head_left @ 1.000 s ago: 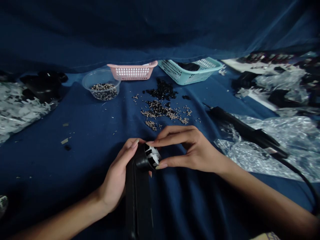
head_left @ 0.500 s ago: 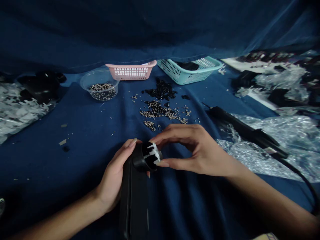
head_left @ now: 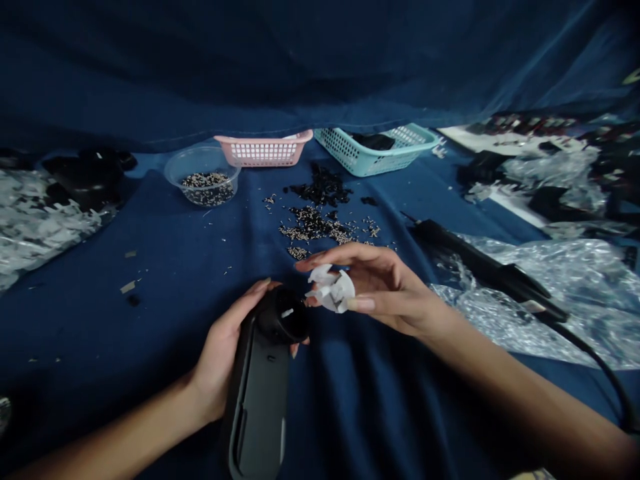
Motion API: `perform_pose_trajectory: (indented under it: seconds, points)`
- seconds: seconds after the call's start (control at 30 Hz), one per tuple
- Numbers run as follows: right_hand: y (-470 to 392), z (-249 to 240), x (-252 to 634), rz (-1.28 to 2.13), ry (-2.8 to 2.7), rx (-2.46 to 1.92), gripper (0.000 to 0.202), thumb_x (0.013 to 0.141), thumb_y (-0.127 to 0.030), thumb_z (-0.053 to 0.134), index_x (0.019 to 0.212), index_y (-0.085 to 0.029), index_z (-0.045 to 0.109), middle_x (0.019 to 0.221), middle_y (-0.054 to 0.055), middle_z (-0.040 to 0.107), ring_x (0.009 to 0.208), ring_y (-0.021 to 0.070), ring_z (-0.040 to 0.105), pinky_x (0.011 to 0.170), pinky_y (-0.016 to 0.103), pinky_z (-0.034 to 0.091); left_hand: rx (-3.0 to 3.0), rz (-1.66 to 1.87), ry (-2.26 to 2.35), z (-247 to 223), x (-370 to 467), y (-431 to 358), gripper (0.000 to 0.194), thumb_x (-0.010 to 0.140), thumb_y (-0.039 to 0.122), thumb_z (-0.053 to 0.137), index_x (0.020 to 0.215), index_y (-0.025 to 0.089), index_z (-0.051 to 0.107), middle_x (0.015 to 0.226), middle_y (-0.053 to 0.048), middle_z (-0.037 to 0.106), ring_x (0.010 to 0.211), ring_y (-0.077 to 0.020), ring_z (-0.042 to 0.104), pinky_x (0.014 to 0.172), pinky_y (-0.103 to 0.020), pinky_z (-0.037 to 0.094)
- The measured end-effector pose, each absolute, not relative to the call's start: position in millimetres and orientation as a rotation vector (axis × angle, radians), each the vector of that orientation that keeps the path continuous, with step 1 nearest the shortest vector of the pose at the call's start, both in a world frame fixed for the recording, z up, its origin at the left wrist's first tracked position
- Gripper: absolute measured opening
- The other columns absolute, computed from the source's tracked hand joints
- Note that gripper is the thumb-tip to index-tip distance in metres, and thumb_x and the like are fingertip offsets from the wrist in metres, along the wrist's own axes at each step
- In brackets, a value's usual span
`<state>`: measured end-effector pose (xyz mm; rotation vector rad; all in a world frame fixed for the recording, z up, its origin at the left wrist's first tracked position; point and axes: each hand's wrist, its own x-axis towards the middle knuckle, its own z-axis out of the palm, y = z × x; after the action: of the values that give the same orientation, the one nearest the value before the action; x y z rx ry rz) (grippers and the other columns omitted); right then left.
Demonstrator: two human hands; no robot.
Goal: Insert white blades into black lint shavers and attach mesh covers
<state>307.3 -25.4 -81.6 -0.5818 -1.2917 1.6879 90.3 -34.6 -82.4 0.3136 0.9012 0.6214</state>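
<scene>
My left hand [head_left: 223, 353] is wrapped around the upper end of a long black plastic housing [head_left: 263, 407], which has a round open cup at its top. A small pale peg shows inside that cup. Between the thumb and fingers of my right hand [head_left: 385, 287] is a white plastic part [head_left: 333, 288] with curved fins. It is just to the right of the cup, apart from it. Some fingers of both hands are hidden behind what they hold.
Beyond my hands lie loose screws [head_left: 320, 227] and small black pieces [head_left: 323, 187]. A clear bowl of screws [head_left: 205, 190], a pink basket [head_left: 265, 153] and a teal basket [head_left: 380, 160] stand behind. At right, a corded black power screwdriver [head_left: 485, 267] rests on plastic wrap [head_left: 590, 280].
My right hand has drawn the white part away from the cup, to the right and slightly up, and turned it. The black housing has tilted, so its cup opening shows more.
</scene>
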Motion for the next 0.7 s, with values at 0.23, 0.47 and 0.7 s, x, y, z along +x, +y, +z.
perform_pose_trajectory:
  seconds: [0.23,0.47,0.7]
  points:
    - [-24.9,-81.5,307.9,1.551,-1.444,-0.65,0.042,0.081,-0.011,0.082,0.12,-0.024,0.074,0.121,0.005,0.076,0.105,0.0144,0.075,0.093,0.024,0.06,0.341,0.623,0.833,-89.4,87.8,-34.6,0.038,0.094,0.045,0.056,0.086,0.014,0.078,0.071,-0.011,0.074,0.059,-0.0163,0.065,0.058,-0.023,0.053]
    - [-27.1,-68.8,307.4,0.987,-1.94,-0.772,0.04,0.081,-0.01,0.081,0.119,-0.017,0.075,0.119,0.01,0.076,0.111,0.0185,0.073,0.098,0.028,0.06,0.327,0.616,0.861,-87.4,88.4,-34.4,0.04,0.098,0.044,0.048,0.091,0.016,0.076,0.068,-0.01,0.073,0.056,-0.0172,0.065,0.054,-0.023,0.052]
    - [-28.2,-69.9,306.7,0.768,-2.144,-0.767,0.038,0.084,-0.015,0.08,0.122,-0.012,0.074,0.121,0.012,0.076,0.114,0.0186,0.073,0.102,0.027,0.058,0.213,0.67,0.859,-87.5,90.4,-35.3,0.028,0.099,0.039,0.052,0.093,0.022,0.073,0.064,-0.002,0.072,0.048,-0.0165,0.067,0.05,-0.024,0.054]
